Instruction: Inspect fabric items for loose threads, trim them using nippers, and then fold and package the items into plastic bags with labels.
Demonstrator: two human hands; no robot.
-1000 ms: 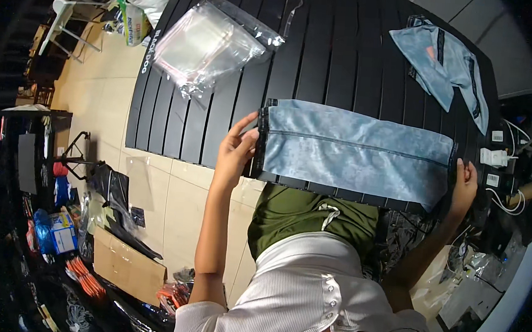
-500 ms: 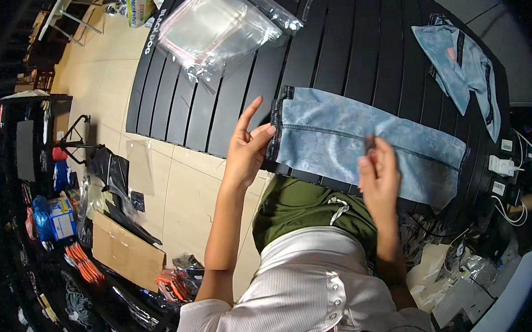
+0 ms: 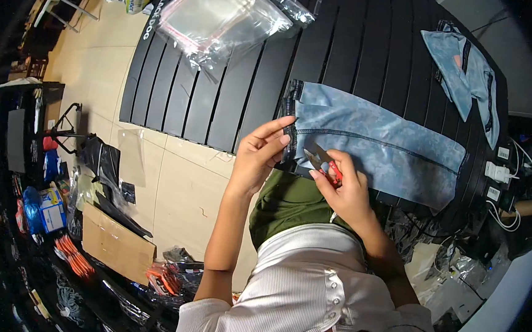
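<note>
Jeans (image 3: pixel 378 143) are lying folded and flat near the front edge of the black slatted bench (image 3: pixel 234 96). The left hand (image 3: pixel 259 155) is pinching the left end of the jeans between thumb and fingers. The right hand (image 3: pixel 343 187) is closing around small snips (image 3: pixel 323 161) with red handles, and the metal tips are pointing at the lower edge of the jeans beside the left hand. Clear plastic bags (image 3: pixel 221 15) are sitting at the far left of the bench. Another piece of blue denim (image 3: pixel 466 75) is lying far off at the right corner.
</note>
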